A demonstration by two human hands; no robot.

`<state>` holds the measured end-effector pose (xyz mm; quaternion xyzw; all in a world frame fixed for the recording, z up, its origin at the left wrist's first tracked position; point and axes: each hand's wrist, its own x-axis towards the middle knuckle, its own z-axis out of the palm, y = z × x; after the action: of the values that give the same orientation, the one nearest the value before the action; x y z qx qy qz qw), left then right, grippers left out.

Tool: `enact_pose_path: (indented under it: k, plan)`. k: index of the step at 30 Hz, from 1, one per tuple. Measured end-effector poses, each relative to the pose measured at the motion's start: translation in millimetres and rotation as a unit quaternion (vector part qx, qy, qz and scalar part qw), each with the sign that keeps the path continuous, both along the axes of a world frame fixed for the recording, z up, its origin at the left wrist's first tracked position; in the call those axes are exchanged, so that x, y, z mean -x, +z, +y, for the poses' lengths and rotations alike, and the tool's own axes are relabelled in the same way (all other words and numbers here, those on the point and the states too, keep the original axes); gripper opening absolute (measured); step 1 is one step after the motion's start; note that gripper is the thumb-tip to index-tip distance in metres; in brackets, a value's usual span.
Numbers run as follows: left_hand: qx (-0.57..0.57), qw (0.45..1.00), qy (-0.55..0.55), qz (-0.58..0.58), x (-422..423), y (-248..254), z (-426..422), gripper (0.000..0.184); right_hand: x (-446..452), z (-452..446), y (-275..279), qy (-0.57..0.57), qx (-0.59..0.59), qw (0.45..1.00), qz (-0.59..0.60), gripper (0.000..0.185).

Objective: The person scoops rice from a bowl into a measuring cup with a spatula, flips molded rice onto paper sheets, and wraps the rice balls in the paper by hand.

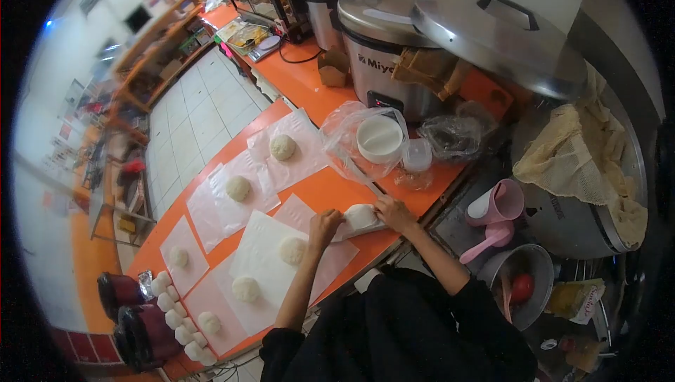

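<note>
A rounded white mound that looks like cooked rice (361, 215) sits on a partly folded sheet of wrapping paper (365, 228) near the front edge of the orange table. On its left side, my left hand (326, 227) is closed, its fingers pinching the paper. My right hand (395, 213) grips the paper at the opposite end of the mound. Close to my left forearm, another rice mound (292, 250) rests on a white sheet (261, 245). More mounds lie on separate sheets, among them one at the back (283, 147) and one mid-table (238, 188).
Small white wrapped bundles (184, 326) line the table's left end beside dark red containers (144, 333). Behind my hands are a white bowl in plastic (380, 137) and a rice cooker (383, 59). To the right stand a pink jug (500, 203) and a metal bowl (540, 305).
</note>
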<state>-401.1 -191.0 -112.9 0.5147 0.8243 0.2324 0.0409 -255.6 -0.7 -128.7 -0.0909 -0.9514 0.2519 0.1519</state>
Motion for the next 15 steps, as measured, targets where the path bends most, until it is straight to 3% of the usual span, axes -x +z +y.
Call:
enact_pose_path:
  k: [4, 12, 15]
  plan:
    - [-0.107, 0.992, 0.032, 0.055, -40.2, -23.7, -13.5, 0.015, -17.7, -23.1, -19.4, -0.027, 0.006, 0.996, 0.085, 0.015]
    - [-0.088, 0.995, 0.005, -0.044, -53.9, 8.9, -30.5, 0.038, -50.7, -30.5, 20.0, 0.006, 0.056, 0.989, 0.137, 0.025]
    - [-0.081, 0.994, -0.024, -0.065, -47.0, 2.8, -35.1, 0.039, -56.5, -26.2, -2.8, 0.041, 0.074, 0.991, 0.102, 0.025]
